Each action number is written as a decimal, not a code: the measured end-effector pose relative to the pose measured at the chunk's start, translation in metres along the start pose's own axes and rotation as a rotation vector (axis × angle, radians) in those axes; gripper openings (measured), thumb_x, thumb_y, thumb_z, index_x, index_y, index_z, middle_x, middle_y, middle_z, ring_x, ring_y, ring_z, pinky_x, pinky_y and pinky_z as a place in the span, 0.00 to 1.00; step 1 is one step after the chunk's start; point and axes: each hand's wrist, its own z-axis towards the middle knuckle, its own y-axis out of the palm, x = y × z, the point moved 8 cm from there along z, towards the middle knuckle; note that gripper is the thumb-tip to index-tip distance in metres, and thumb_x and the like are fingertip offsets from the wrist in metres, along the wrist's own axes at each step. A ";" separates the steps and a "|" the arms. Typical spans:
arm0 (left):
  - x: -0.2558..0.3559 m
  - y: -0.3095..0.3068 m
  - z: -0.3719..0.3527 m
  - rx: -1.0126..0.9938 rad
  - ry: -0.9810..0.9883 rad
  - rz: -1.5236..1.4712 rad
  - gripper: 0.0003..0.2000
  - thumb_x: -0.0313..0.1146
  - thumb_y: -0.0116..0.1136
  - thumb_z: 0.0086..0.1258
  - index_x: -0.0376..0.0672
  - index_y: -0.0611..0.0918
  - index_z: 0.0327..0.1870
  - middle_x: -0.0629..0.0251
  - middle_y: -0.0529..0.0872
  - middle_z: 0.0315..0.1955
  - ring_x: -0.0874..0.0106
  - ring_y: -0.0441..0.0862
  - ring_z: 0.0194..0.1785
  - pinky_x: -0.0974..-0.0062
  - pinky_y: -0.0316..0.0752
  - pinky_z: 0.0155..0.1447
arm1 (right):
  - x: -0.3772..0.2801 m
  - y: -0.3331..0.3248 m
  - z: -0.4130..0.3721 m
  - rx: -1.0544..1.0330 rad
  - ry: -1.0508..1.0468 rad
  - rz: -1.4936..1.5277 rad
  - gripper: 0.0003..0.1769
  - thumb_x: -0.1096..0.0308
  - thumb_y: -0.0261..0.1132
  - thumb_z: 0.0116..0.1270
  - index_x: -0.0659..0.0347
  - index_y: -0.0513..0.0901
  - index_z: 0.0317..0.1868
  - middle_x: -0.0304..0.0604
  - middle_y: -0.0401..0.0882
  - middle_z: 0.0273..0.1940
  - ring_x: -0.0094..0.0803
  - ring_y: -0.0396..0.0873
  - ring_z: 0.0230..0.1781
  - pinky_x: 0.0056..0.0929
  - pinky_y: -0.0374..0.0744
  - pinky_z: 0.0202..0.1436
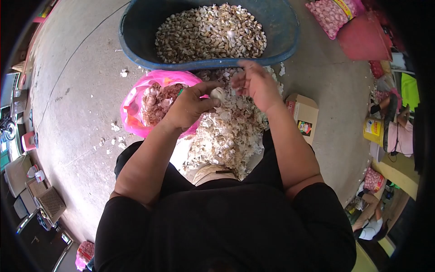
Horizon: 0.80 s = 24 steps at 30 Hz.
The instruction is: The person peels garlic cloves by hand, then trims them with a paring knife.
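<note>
A pale garlic bulb [218,95] is pinched between the thumb and fingers of my left hand [189,108], above a heap of garlic skins [226,136]. My right hand [259,86] hovers to the right of the bulb, apart from it. Its fingers are spread, partly curled and slightly blurred, and I see nothing in them. Left of my left hand sits a pink plastic bag [131,102] holding whole garlic bulbs and reddish skins. Beyond both hands stands a large dark blue tub [140,34] with many loose garlic cloves [210,34] in it.
An opened cardboard box [304,115] stands right of the skins. Farther right are a red container [364,36], a bag of garlic [330,17], a yellow bucket [374,129] and other seated people, partly visible. A thin cable [72,52] crosses the concrete floor at left.
</note>
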 end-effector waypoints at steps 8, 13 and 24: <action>-0.015 -0.008 0.006 0.144 -0.055 -0.370 0.13 0.30 0.52 0.64 0.34 0.71 0.47 0.63 0.77 0.38 0.75 0.75 0.41 0.76 0.72 0.46 | 0.014 0.034 -0.013 -0.127 -0.346 -0.453 0.16 0.72 0.67 0.50 0.61 0.73 0.39 0.37 0.76 0.27 0.21 0.73 0.25 0.21 0.72 0.27; -0.013 0.003 0.007 0.064 -0.125 -0.273 0.14 0.32 0.51 0.64 0.33 0.73 0.47 0.63 0.79 0.36 0.75 0.76 0.39 0.78 0.72 0.45 | -0.007 0.048 -0.034 -0.043 -0.539 -0.859 0.18 0.72 0.70 0.44 0.59 0.70 0.35 0.43 0.75 0.26 0.32 0.76 0.25 0.27 0.73 0.29; -0.015 0.012 0.007 0.307 0.064 0.158 0.12 0.32 0.41 0.69 0.33 0.73 0.45 0.69 0.77 0.28 0.82 0.70 0.28 0.83 0.66 0.33 | 0.008 0.037 -0.023 -0.063 -0.369 -0.747 0.14 0.75 0.65 0.49 0.61 0.67 0.31 0.45 0.73 0.23 0.34 0.73 0.22 0.28 0.72 0.27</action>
